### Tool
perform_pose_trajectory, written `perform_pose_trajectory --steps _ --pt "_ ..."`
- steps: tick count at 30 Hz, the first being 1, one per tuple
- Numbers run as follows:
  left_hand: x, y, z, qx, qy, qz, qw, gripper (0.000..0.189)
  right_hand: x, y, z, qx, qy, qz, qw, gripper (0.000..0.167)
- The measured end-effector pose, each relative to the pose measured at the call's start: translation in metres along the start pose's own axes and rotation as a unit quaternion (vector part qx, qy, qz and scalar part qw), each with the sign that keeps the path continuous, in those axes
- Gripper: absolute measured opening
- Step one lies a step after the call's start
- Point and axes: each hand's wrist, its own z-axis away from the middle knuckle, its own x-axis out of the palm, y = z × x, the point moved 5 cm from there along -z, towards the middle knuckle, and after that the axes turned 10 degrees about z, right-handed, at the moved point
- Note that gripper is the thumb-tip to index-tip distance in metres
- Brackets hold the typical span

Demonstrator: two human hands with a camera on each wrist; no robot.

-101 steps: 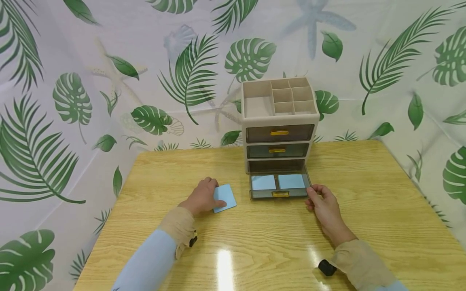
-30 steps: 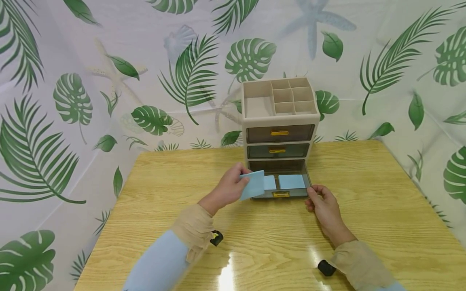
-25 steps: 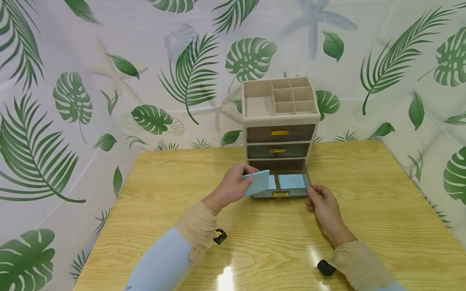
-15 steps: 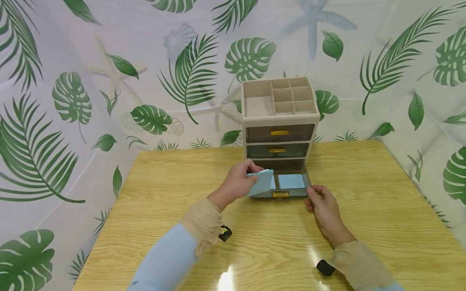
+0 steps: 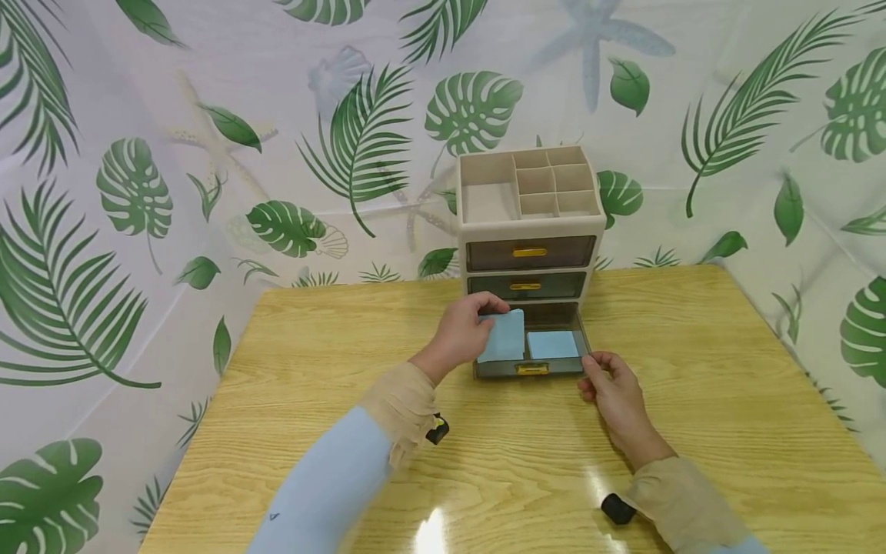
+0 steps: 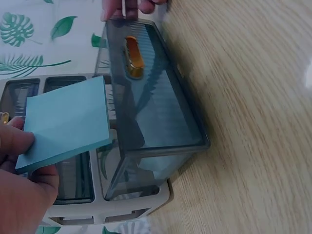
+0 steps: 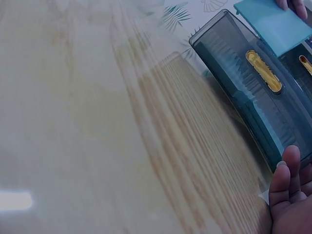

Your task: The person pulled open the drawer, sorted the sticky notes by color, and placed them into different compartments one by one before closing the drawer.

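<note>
My left hand point(image 5: 460, 331) pinches a pad of light blue sticky notes point(image 5: 505, 337) by its edge, thumb on its face. The pad is tilted over the left half of the pulled-out bottom drawer point(image 5: 567, 368), a smoky see-through one with a gold handle. In the left wrist view the pad point(image 6: 68, 122) stands above the drawer's front wall. Another light blue pad point(image 5: 552, 345) lies in the drawer's right half; the one in the left half is hidden behind the held pad. My right hand point(image 5: 619, 400) grips the drawer's front right corner between thumb and fingers.
The beige desktop organizer point(image 5: 529, 231) has two more drawers, pushed in, and a divided top tray point(image 5: 490, 201). It stands on a wood-grain table point(image 5: 311, 346) against a leaf-print backdrop point(image 5: 388, 46). Dark wrist cameras point(image 5: 617, 508) hang below both wrists.
My left hand took the pad off the table to the left, carried it right to the drawer, and has tipped it over the left half. The right hand stays on the drawer corner.
</note>
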Motion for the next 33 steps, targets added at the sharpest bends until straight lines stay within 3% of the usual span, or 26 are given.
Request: perform_pose_trajectory --steps 6,13,19,23,30,33 --pt "0.011 -0.005 -0.012 0.004 -0.006 -0.060 0.9982 0.026 0.002 0.004 -0.001 0.005 -0.006 0.001 1.0000 0.040" --pt "0.016 -0.008 -0.023 -0.007 -0.030 -0.115 0.9929 0.031 0.002 -0.019 0.010 -0.002 -0.008 0.000 1.0000 0.036" --pt "0.022 -0.019 -0.027 -0.014 -0.065 -0.178 0.9818 0.041 0.001 0.003 -0.002 0.000 -0.003 0.007 1.0000 0.038" --pt "0.026 -0.023 -0.029 -0.007 -0.087 -0.257 0.9624 0.042 0.001 0.005 -0.003 -0.008 0.002 0.014 0.9999 0.038" --pt "0.036 -0.028 -0.034 0.024 -0.132 -0.400 0.9066 0.032 0.000 0.002 -0.001 -0.010 0.011 0.022 0.9996 0.041" --pt "0.039 -0.026 -0.036 0.041 -0.138 -0.437 0.8880 0.024 0.001 0.001 0.001 -0.011 0.013 0.027 0.9995 0.043"
